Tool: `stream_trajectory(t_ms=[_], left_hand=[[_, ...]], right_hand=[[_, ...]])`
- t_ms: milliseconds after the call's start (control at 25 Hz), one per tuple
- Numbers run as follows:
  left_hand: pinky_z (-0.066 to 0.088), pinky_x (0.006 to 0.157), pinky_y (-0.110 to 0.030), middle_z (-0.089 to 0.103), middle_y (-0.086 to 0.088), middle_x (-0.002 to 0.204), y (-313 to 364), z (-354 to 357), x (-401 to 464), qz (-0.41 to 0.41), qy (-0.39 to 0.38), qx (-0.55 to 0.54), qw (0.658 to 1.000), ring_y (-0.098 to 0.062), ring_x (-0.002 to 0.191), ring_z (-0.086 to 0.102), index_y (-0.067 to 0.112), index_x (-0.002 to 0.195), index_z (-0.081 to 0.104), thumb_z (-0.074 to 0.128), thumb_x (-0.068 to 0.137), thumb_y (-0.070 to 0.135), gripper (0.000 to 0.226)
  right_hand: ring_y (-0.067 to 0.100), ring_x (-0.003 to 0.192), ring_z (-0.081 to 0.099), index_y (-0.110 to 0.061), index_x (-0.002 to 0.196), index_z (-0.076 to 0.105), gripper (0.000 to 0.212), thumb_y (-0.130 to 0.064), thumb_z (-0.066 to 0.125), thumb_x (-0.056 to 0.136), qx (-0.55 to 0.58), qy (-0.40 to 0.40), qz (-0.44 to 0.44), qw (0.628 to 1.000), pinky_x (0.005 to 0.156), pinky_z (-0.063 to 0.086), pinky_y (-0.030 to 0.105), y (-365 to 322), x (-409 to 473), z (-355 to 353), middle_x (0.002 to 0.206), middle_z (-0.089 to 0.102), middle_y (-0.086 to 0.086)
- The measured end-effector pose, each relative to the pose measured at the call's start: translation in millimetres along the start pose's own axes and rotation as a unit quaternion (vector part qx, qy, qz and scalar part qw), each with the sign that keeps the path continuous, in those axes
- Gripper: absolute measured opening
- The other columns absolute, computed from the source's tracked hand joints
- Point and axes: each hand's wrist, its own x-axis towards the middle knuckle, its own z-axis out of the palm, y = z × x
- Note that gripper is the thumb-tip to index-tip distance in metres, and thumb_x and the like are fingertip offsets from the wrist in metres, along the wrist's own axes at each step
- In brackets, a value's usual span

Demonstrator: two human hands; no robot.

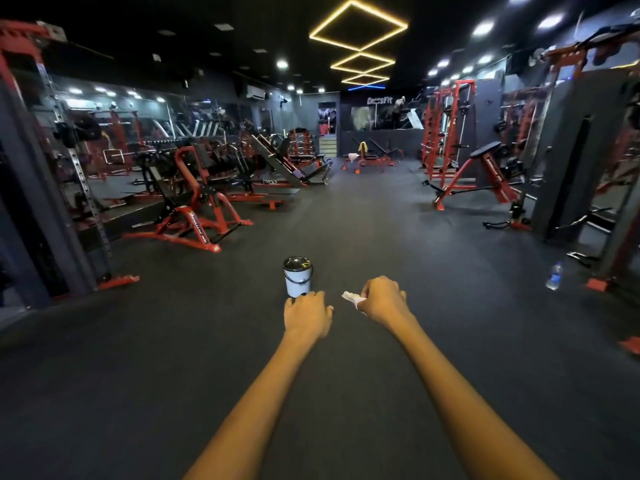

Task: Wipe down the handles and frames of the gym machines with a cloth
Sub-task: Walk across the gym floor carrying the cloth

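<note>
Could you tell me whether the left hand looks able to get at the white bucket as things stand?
Probably yes. The left hand holds nothing and hovers just in front of the bucket, which stands alone on the floor with nothing between them. The right hand grips the cloth.

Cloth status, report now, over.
Right hand grips the cloth; left hand loosely curled, holds nothing. No machine touched yet. Bucket on the floor just ahead of the left hand.
</note>
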Motion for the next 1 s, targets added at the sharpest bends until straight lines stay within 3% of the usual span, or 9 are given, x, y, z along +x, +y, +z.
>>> stream_trajectory(t_ms=[360,440,560,800,1000], left_hand=[[0.029,0.108,-0.038,0.055,-0.003,0.135,-55,55,280,-0.039,-0.003,-0.019,0.999,-0.023,0.124,0.050,0.020,0.134,0.049,0.042,0.098,0.036,0.040],[0.029,0.108,-0.037,0.054,-0.002,0.136,-71,70,349,-0.034,-0.004,-0.021,0.999,-0.023,0.124,0.050,0.020,0.133,0.050,0.041,0.098,0.035,0.039],[0.031,0.105,-0.035,0.057,-0.002,0.132,-94,82,444,-0.021,0.001,-0.005,1.000,-0.022,0.122,0.051,0.020,0.129,0.052,0.041,0.098,0.035,0.036],[0.033,0.106,-0.035,0.055,0.001,0.135,-148,96,649,-0.019,0.023,-0.018,0.999,-0.019,0.124,0.049,0.020,0.131,0.052,0.042,0.098,0.034,0.036],[0.034,0.105,-0.035,0.057,0.000,0.130,-200,142,788,-0.024,0.023,-0.003,0.999,-0.018,0.120,0.052,0.020,0.127,0.054,0.042,0.097,0.030,0.034]], right_hand=[[0.032,0.108,0.053,-0.011,0.093,0.070,0.024,-0.031,0.059,0.086,-0.004,-0.029,-0.018,0.999,0.092,0.040,0.037,-31,293,60,0.108,0.063,0.012],[0.033,0.106,0.054,-0.013,0.081,0.068,0.022,-0.032,0.059,0.085,-0.001,-0.035,-0.021,0.999,0.091,0.040,0.037,-42,367,76,0.102,0.062,0.014],[0.034,0.103,0.056,-0.017,0.057,0.050,0.034,-0.036,0.058,0.085,0.000,-0.050,-0.006,0.999,0.089,0.041,0.037,-60,462,93,0.090,0.059,0.015],[0.032,0.098,0.059,-0.011,0.085,0.070,0.023,-0.032,0.061,0.085,0.026,-0.027,-0.010,0.999,0.082,0.049,0.036,-93,661,125,0.098,0.064,0.014],[0.031,0.086,0.063,-0.020,0.065,0.063,0.020,-0.032,0.063,0.081,0.033,-0.033,-0.012,0.999,0.068,0.046,0.030,-105,810,182,0.079,0.061,0.012]])
